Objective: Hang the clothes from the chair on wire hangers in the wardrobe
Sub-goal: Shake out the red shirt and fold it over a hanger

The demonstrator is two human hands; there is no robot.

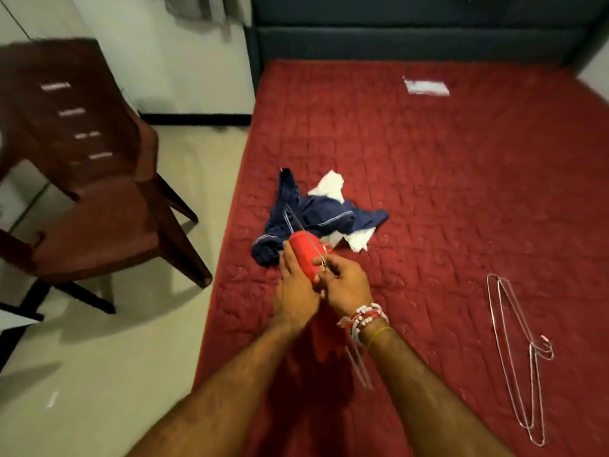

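Observation:
A red garment (304, 255) is bunched between my hands above the red mattress (445, 192), with more of it hanging down under my wrists. My left hand (295, 291) holds its left side. My right hand (342, 283) pinches the neck of a wire hanger (294, 225), whose thin wire runs up through the cloth. Behind my hands, a navy garment (316, 219) with white stitching lies crumpled over a white garment (329, 186). Two spare wire hangers (517, 351) lie on the mattress to the right.
A dark wooden chair (92, 192) with nothing on its seat stands on the pale floor (131, 374) to the left of the bed. A dark upholstered headboard (412, 28) runs along the far end. A white label (426, 86) sits on the mattress near it.

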